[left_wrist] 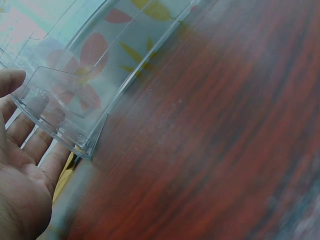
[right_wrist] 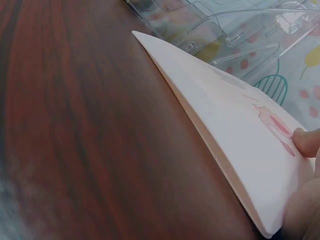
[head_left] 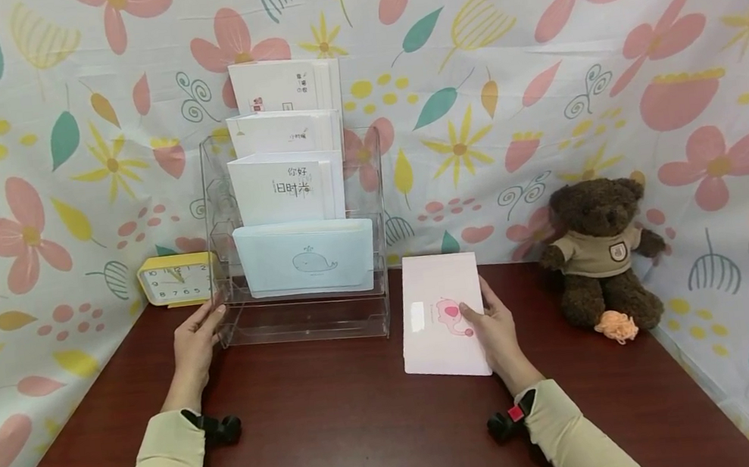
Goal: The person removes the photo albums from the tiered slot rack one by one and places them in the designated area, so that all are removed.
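My left hand [head_left: 191, 349] grips the left side edge of a clear plastic tiered rack [head_left: 316, 331]. In the left wrist view its thumb [left_wrist: 11, 81] lies on one side of the panel and the fingers behind it. My right hand [head_left: 500, 331] holds a pink notebook [head_left: 436, 284] by its right edge, thumb on the cover beside an elephant drawing. The notebook is right of the rack, apart from it. A light blue whale-print notebook [head_left: 281, 262] leans in a lower tier, with white notebooks [head_left: 274, 191] in the tiers above.
A yellow clock [head_left: 177, 279] stands behind the rack's left side. At the back right sits a brown teddy bear [head_left: 601, 248], with a peach-coloured frilly ball [head_left: 616, 326] at its feet. Patterned cloth [head_left: 467, 201] hangs behind the dark wooden table [head_left: 354, 426].
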The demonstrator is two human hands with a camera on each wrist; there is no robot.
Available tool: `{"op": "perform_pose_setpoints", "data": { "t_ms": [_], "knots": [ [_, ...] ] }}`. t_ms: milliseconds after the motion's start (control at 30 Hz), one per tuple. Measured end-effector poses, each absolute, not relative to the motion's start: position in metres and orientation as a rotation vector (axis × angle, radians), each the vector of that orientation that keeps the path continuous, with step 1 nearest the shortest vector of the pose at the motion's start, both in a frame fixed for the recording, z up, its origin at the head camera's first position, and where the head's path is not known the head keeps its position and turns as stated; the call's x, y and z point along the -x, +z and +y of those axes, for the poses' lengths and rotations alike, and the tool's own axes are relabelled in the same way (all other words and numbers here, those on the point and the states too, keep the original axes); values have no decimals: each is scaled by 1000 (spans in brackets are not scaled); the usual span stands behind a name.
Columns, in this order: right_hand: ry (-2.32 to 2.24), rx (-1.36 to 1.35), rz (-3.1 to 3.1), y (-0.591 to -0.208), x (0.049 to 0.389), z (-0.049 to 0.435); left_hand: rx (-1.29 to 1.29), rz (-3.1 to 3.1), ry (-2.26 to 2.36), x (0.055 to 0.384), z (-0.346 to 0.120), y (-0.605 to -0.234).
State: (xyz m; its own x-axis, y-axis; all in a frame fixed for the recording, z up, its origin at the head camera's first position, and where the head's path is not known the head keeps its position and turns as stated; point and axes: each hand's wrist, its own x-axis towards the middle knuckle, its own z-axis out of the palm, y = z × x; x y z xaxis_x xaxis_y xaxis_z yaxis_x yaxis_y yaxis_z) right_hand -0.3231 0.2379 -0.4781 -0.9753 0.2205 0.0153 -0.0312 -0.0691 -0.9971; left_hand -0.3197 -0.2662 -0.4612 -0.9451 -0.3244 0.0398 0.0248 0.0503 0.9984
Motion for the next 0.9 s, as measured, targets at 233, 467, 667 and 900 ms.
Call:
{"op": "perform_pose_setpoints", "data": {
  "t_ms": [233, 467, 667, 900],
  "knots": [
    [2101, 178, -2135, -481, 323, 238, -281, -2090, -1974, 319, -267, -462],
    [2019, 203, -2226, -483, 326, 237, -269, -2096, -1968, 319, -267, -463],
    [1932, 201, -2311, -484, 328, 238, -268, -2107, -1963, 319, -269, -461],
    [1904, 225, -2331, -481, 326, 239, -255, -2115, -1945, 318, -268, -463]
  ]
}}
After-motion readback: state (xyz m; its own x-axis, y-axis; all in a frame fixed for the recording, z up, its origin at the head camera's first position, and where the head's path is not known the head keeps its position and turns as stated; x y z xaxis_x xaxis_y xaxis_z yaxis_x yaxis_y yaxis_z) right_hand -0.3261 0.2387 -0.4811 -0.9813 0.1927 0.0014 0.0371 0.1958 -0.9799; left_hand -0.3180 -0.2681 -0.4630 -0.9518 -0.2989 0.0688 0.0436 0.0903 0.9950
